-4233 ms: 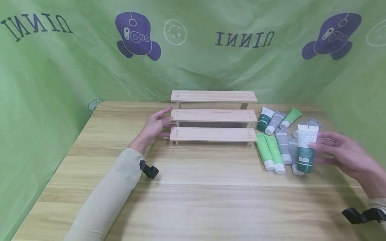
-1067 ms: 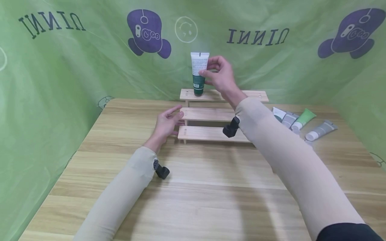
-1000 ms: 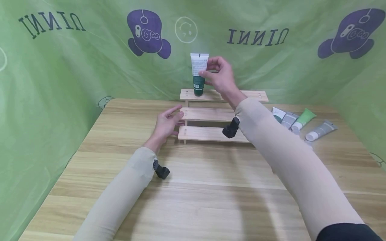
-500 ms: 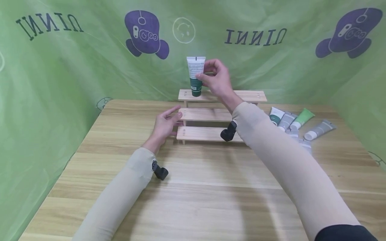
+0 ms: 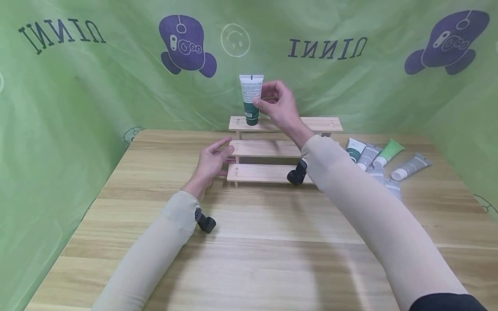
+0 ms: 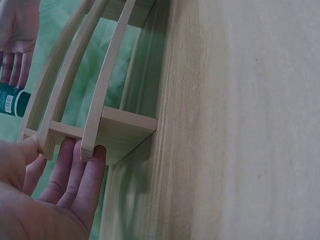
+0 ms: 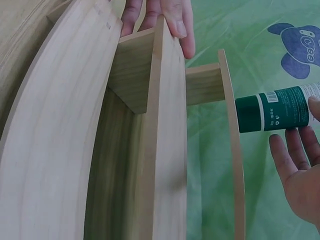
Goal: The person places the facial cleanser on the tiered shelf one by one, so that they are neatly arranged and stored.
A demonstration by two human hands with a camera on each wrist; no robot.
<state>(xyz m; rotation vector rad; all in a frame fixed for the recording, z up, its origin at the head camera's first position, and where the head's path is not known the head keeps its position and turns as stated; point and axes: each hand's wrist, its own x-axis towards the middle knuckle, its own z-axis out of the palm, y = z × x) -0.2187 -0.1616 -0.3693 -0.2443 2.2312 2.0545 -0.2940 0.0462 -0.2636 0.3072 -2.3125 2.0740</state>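
Note:
My right hand pinches a white and dark green squeeze tube between thumb and fingers. The tube stands upright, cap down, near the left end of the top tier of a three-tier wooden display rack. In the right wrist view its green cap meets the edge of the top board. My left hand holds the rack's left end. The left wrist view shows the thumb at the middle board and the fingers curled against the end support and lowest board. The right forearm hides part of the lower tiers.
Right of the rack lie another white and green tube, a green tube, a grey tube and several more grey ones, partly hidden by the right sleeve. A green printed cloth hangs behind the wooden table.
The right hand has carried the tube from over the pile at the right to the top tier. Over the last second, tube and hand sink slightly. The left hand stays at the rack.

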